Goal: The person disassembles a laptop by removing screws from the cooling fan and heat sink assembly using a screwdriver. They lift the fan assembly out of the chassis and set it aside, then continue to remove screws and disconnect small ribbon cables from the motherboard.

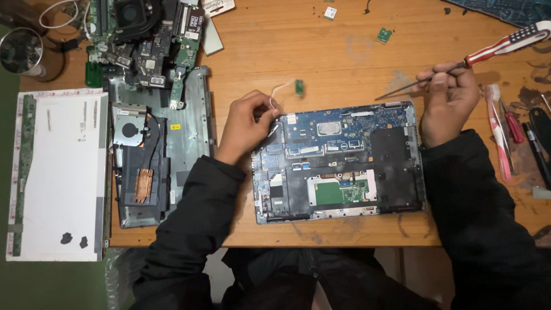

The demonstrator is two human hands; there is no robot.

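Low centre of frame: opened laptop base (338, 163), cover off, boards bared. Left hand (247, 126) pinching a white cable (278, 92) with small green board at its upper-left corner. Right hand (447, 97) closed round striped screwdriver (459, 63). Boards not yet removed.

A wooden desk (344, 46) fills most of the frame. At the far left lies a big white screen panel (57, 172) with two dark spots near its bottom. Just right of it sits a grey laptop shell (189, 143) with a fan (129, 127) and copper fins (143, 185) inside. Green and black circuit boards (149, 46) are piled at the upper left, near a round glass jar (22, 51). A tiny green chip (384, 35) lies at the top. At the right edge lie a toothbrush (498, 129) and a small red screwdriver (512, 123).
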